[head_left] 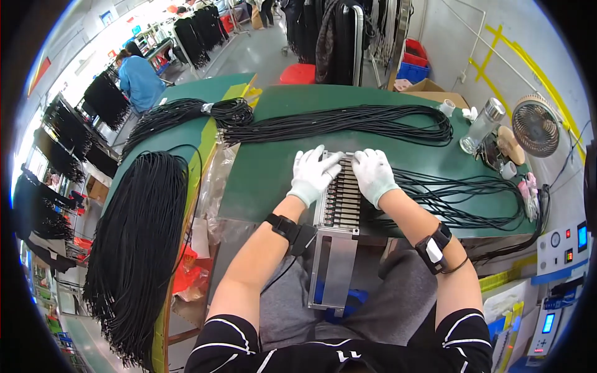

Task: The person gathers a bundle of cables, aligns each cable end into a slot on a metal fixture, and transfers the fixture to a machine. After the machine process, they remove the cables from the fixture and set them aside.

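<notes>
A long metal fixture [337,211] with a row of slots holds several black cable ends side by side in front of me. My left hand [313,176], in a white glove, rests at its far left edge with fingers spread, the fingertips touching the far end. On the opposite side my right hand [374,176], also gloved, has its fingers bent together at the far slots; whatever lies between the fingertips is hidden. Black cables [463,196] run out from the fixture beneath my right wrist and loop across the green table [273,174].
A bundle of black cables [348,121] lies across the far table. Another thick bundle [140,236] hangs over the left table. At right stand a glass bottle [482,127] and a small fan [536,126]. A person in blue [140,81] sits far left.
</notes>
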The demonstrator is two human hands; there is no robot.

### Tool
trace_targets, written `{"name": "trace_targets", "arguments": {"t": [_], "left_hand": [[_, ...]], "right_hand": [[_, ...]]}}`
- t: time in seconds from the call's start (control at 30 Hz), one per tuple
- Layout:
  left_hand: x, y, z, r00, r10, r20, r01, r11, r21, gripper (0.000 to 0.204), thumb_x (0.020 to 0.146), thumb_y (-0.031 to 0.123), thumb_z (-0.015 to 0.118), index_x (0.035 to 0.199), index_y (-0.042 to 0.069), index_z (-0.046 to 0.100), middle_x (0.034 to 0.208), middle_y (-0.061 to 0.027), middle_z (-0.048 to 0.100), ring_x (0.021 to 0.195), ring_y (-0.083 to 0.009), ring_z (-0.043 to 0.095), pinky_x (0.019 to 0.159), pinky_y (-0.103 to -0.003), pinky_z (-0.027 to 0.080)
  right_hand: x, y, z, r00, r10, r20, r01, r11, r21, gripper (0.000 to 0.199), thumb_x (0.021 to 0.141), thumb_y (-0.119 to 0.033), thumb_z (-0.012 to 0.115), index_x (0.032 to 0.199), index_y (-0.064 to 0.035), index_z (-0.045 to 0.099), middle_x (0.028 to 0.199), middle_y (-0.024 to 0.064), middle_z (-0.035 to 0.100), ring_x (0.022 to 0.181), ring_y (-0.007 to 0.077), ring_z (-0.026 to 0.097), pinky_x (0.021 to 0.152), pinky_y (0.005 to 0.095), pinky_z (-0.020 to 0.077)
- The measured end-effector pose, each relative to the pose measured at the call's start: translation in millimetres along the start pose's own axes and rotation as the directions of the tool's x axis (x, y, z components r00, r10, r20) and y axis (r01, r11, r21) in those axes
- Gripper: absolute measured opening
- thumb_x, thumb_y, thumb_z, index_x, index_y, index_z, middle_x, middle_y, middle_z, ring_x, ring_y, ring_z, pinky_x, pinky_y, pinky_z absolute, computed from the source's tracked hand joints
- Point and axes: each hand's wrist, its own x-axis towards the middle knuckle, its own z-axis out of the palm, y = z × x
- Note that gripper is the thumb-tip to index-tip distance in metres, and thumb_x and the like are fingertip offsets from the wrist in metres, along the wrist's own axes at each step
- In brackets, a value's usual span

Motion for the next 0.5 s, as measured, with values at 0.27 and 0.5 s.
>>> {"name": "trace_targets", "arguments": {"t": [0.27,0.5], "left_hand": [[8,12,-20,0.978,-0.006,0.206,-0.029,0.986,0.163,0.046,0.097,0.055,0.045,0.139,0.04,0.055,0.153,-0.0225,0.038,0.141,-0.0372,0.035,0.118,-0.055,0.018],[4,7,-9,0.972,-0.027,0.233,-0.02,0.981,0.194,0.048,0.099,0.058,0.039,0.143,0.043,0.05,0.157,-0.0203,0.033,0.143,-0.0346,0.034,0.12,-0.053,0.014]], "right_hand": [[6,0,-6,0.996,0.004,0.089,-0.005,1.0,0.017,0.027,0.085,-0.016,0.057,0.109,-0.0114,0.066,0.105,0.0039,0.062,0.102,0.0232,0.057,0.089,0.0357,0.042],[-34,-4,-38,0.99,-0.033,-0.141,0.097,0.873,0.478,0.039,0.075,-0.007,0.062,0.114,-0.011,0.063,0.113,0.0081,0.063,0.109,0.0306,0.057,0.09,0.0461,0.0451]]}}
